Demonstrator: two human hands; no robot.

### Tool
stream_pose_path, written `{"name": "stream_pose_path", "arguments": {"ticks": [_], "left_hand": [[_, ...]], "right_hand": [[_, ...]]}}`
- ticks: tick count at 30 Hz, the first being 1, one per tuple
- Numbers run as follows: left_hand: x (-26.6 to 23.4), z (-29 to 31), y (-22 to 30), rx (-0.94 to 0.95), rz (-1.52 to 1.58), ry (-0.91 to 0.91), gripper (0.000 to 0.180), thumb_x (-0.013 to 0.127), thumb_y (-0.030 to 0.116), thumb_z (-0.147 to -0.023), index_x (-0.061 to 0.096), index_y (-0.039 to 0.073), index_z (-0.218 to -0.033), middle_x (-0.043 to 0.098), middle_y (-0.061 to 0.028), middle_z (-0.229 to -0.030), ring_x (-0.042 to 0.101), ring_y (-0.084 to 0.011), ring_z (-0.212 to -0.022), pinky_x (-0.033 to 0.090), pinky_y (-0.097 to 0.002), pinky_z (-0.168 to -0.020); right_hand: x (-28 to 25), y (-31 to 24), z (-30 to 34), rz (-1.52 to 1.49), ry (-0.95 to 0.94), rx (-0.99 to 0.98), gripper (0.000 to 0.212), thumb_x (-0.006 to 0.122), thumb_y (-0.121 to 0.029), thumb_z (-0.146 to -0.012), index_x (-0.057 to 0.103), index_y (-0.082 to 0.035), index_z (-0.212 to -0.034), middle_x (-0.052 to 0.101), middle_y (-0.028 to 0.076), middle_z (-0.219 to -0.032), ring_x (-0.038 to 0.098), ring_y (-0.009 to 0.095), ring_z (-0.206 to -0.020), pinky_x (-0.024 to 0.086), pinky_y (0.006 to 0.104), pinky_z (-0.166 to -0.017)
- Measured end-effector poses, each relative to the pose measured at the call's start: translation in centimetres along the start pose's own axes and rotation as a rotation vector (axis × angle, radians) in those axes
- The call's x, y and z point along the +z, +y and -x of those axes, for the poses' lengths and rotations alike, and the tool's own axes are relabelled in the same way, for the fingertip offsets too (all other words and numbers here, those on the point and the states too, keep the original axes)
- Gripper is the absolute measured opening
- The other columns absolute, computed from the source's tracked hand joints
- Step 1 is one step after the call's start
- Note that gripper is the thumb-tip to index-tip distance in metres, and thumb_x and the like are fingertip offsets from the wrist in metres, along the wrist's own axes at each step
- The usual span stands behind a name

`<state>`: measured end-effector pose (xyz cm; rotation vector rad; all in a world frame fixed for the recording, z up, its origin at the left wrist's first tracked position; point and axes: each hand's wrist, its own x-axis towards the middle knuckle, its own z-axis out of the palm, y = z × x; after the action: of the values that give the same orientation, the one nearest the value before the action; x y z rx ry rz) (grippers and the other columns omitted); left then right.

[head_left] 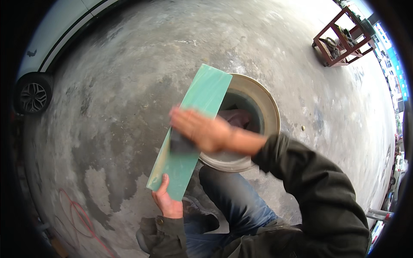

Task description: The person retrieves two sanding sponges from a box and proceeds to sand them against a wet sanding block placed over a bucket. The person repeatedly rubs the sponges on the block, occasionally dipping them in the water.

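Note:
A long pale green board [206, 92] slants across the middle, its upper part over a round bucket [275, 107]. My left hand [167, 202] grips the board's near end, thumb on the top face and fingers hidden beneath. Across the board's middle lies my right hand [206, 131], smeared by motion, its fingers extended together. Under its palm is a dark grey sheet [180, 145], perhaps sandpaper, pressed against the green surface. A yellowish worn band runs along the board's left edge near my left thumb.
Inside the bucket lies a dull pinkish cloth [235, 117]. My bent knee [228, 189] is just below the bucket. A red cart [342, 41] with tools stands far right. At far left is a car wheel [33, 93]; a red hose [81, 215] lies on the concrete floor.

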<state>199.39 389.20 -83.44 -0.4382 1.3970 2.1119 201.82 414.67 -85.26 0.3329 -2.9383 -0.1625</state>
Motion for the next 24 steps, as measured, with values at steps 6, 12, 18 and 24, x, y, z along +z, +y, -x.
{"name": "stream_pose_path", "arguments": {"ticks": [6,12,18,24], "left_hand": [[0.5,-0.3,-0.6,0.011,-0.037,0.021,0.039,0.062,0.008,-0.097,0.056,-0.006,-0.132,0.063,-0.015,-0.126,0.063,-0.0275,-0.112,0.052,-0.0405,-0.096],[-0.2,-0.6,-0.5,-0.031,0.031,-0.053,0.038,0.061,0.005,-0.096,0.055,-0.008,-0.132,0.061,-0.0163,-0.127,0.061,-0.0274,-0.114,0.051,-0.0402,-0.097],[0.2,-0.8,0.2,0.059,-0.02,-0.072,0.04,0.063,0.003,-0.091,0.057,-0.007,-0.129,0.063,-0.0157,-0.124,0.063,-0.0265,-0.109,0.052,-0.0384,-0.093],[-0.3,0.5,5.5,0.14,-0.147,-0.209,0.047,0.06,-0.001,-0.077,0.059,-0.009,-0.123,0.066,-0.0156,-0.115,0.065,-0.0258,-0.104,0.053,-0.0358,-0.089]], "right_hand": [[1.5,3.4,-2.1,-0.121,0.142,0.582,0.075,0.049,-0.037,-0.093,0.031,0.007,-0.151,0.028,0.025,-0.16,0.023,0.036,-0.152,0.016,0.0455,-0.125],[1.5,4.5,0.8,-0.054,0.053,0.169,0.074,0.042,-0.025,-0.088,0.027,0.001,-0.156,0.025,0.02,-0.163,0.021,0.029,-0.154,0.014,0.0412,-0.126],[-3.0,15.9,1.1,-0.154,0.111,0.701,0.059,0.039,-0.042,-0.105,0.042,0.0,-0.145,0.037,0.022,-0.156,0.034,0.037,-0.145,0.027,0.0481,-0.12],[-9.1,10.9,-0.4,-0.212,0.264,0.205,0.049,0.039,-0.041,-0.106,0.049,-0.01,-0.142,0.063,0.016,-0.114,0.062,0.034,-0.096,0.047,0.0472,-0.092]]}}
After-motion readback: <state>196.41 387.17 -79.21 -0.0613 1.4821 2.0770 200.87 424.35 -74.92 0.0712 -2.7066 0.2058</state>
